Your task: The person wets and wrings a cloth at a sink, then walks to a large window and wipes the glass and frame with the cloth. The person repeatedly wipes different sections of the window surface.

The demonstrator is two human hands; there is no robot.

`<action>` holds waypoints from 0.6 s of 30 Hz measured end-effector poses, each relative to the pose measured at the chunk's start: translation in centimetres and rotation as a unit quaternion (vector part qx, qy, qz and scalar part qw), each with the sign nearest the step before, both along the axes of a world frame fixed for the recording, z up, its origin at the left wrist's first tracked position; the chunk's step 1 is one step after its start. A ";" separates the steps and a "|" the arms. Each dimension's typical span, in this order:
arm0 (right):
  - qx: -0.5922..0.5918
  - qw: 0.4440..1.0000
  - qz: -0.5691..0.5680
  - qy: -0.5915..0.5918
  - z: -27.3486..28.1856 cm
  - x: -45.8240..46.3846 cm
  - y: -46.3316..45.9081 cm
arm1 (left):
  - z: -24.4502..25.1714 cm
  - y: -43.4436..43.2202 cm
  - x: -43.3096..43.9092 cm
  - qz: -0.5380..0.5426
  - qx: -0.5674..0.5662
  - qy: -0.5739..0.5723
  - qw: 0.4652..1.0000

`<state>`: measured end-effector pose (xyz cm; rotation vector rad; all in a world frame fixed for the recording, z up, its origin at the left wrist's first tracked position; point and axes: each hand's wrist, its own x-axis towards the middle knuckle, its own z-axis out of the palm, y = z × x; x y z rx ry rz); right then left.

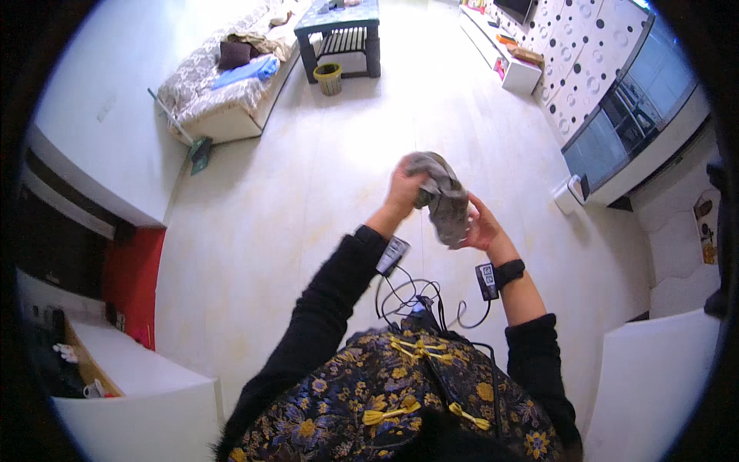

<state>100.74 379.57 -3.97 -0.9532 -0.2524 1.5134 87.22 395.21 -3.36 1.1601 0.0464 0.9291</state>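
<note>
A crumpled grey cloth [447, 202] is held up in front of me, above the pale floor. My left hand [404, 187] grips its upper left end, with the thumb over the fabric. At the lower right side of the cloth is my right hand [482, 225], its fingers partly behind the fabric and holding it. Part of the cloth hangs down between the two hands. Small boxes with cables are strapped at both wrists, the left box [393, 256] and the right box [486, 281].
Ahead are a sofa [202, 110], a dark table [338, 24] and a yellow-rimmed bucket [329, 81]. A broom [200, 155] leans by the sofa. On the right stand a white bin [569, 194] and a low TV cabinet [522, 78]. White counters [138, 410] flank me. Black cables [410, 294] loop at my chest.
</note>
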 end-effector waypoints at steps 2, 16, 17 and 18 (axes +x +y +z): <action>0.044 0.988 0.033 0.145 -2.2 -0.5 1.5 | -2.2 -2.0 1.3 0.111 0.231 0.069 0.964; 0.162 0.932 -0.288 -0.152 -4.6 14.3 32.2 | -4.3 21.5 17.4 0.251 0.358 0.173 0.883; 0.113 0.940 -0.314 -0.068 -4.4 15.0 34.3 | -4.5 25.4 19.6 0.233 0.274 0.203 0.911; 0.130 0.932 -0.316 -0.118 -4.3 15.8 36.3 | -4.8 29.0 21.6 0.245 0.223 0.226 0.916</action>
